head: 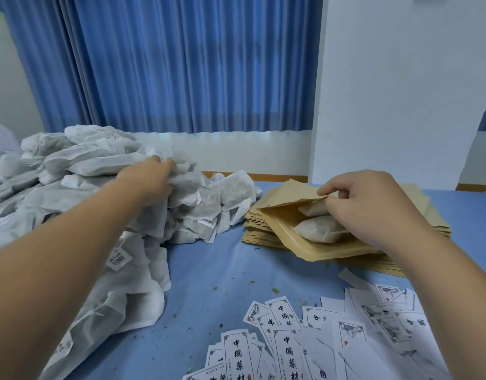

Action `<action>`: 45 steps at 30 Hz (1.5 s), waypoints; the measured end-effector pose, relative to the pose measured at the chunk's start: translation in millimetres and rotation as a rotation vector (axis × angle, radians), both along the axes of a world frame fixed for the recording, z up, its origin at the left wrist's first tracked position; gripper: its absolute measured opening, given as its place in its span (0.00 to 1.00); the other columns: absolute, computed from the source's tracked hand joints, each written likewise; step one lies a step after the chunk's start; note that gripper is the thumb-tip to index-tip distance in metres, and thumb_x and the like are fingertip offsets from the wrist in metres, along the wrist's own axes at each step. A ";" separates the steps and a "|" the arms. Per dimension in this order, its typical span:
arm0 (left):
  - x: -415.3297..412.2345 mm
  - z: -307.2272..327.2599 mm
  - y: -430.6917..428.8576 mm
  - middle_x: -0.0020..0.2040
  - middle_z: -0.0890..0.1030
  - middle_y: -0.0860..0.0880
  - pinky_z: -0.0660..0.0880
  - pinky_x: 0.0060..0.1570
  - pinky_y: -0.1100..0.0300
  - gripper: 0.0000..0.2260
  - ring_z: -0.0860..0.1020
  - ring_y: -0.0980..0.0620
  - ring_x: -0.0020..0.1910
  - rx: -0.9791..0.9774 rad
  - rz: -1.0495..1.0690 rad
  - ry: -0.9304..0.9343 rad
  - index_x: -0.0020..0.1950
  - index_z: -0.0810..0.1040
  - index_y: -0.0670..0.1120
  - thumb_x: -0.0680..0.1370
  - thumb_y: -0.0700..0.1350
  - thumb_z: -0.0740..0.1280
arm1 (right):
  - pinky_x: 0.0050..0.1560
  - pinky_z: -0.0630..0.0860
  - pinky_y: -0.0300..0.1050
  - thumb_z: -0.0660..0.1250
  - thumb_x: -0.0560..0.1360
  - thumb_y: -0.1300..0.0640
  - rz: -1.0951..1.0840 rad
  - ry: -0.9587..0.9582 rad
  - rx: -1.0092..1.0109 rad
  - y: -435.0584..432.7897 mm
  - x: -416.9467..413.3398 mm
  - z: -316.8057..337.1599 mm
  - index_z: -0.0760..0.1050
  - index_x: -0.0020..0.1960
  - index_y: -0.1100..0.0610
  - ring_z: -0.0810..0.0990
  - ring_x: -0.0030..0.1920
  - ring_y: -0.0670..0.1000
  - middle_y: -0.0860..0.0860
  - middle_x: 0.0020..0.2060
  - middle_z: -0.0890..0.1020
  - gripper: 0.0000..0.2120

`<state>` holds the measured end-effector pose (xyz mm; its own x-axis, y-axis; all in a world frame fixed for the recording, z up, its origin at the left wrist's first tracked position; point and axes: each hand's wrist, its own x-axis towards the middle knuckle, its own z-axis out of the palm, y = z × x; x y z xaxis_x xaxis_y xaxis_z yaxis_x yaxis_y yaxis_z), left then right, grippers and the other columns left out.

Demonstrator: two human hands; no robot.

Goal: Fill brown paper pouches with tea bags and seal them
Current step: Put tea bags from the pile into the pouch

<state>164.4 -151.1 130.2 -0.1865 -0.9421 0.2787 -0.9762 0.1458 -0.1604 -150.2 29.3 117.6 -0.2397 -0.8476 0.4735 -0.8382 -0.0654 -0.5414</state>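
A big heap of white tea bags (pixel 80 171) covers the left of the blue table. My left hand (pixel 151 179) reaches into the top of the heap, its fingers curled round a crumpled tea bag. A stack of flat brown paper pouches (pixel 266 234) lies at the right. On top of it an open brown pouch (pixel 294 239) holds two tea bags (pixel 318 229) in its mouth. My right hand (pixel 365 204) pinches the pouch's upper lip between thumb and fingers, holding the mouth open.
Several white printed labels (pixel 288 349) with black characters lie scattered at the front right of the blue table (pixel 209 272). Tea crumbs dot the cloth. Behind the table hang blue curtains (pixel 181 64), with a white wall (pixel 401 91) at the right.
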 end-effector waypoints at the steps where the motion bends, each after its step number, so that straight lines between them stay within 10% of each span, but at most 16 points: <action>1: 1.9 1.8 -0.1 0.63 0.69 0.44 0.74 0.53 0.46 0.21 0.74 0.40 0.59 -0.003 0.006 -0.002 0.70 0.65 0.50 0.77 0.47 0.61 | 0.32 0.64 0.41 0.64 0.71 0.59 0.001 -0.002 0.000 -0.3 0.0 -0.1 0.82 0.46 0.46 0.73 0.33 0.44 0.44 0.28 0.74 0.12; 10: -15.8 -11.7 24.4 0.61 0.73 0.47 0.74 0.45 0.52 0.23 0.75 0.44 0.56 -0.223 -0.172 0.035 0.70 0.65 0.52 0.74 0.46 0.64 | 0.33 0.66 0.42 0.64 0.70 0.59 0.009 -0.020 -0.001 -0.3 -0.4 -0.6 0.81 0.44 0.45 0.74 0.33 0.45 0.44 0.26 0.74 0.11; 19: -83.4 -25.9 127.9 0.55 0.75 0.49 0.72 0.51 0.54 0.21 0.74 0.50 0.53 -0.349 -0.788 0.576 0.65 0.73 0.46 0.72 0.42 0.69 | 0.32 0.65 0.41 0.64 0.70 0.60 0.007 -0.047 -0.052 1.7 -6.1 2.7 0.81 0.42 0.45 0.74 0.32 0.45 0.45 0.27 0.75 0.12; 26: -128.5 -37.9 171.6 0.51 0.79 0.43 0.72 0.24 0.58 0.23 0.79 0.43 0.35 -0.488 -0.836 0.234 0.58 0.79 0.40 0.69 0.50 0.61 | 0.34 0.69 0.43 0.69 0.70 0.59 0.084 -0.124 -0.087 1.0 -12.9 4.2 0.81 0.38 0.49 0.70 0.30 0.49 0.47 0.28 0.74 0.07; 36: -155.8 -46.2 169.3 0.56 0.73 0.48 0.65 0.32 0.57 0.17 0.76 0.47 0.45 -0.297 -0.704 0.232 0.64 0.73 0.47 0.76 0.48 0.61 | 0.30 0.65 0.35 0.64 0.70 0.62 0.082 -0.117 -0.105 -1.3 -8.6 5.5 0.82 0.42 0.47 0.72 0.29 0.43 0.45 0.27 0.74 0.12; 45: -196.3 -34.7 162.6 0.37 0.67 0.52 0.65 0.37 0.58 0.08 0.68 0.50 0.38 -0.125 -0.809 0.316 0.40 0.66 0.46 0.77 0.46 0.61 | 0.30 0.65 0.27 0.64 0.70 0.62 0.051 -0.136 -0.208 0.6 -6.0 10.8 0.81 0.40 0.47 0.74 0.31 0.38 0.38 0.24 0.75 0.12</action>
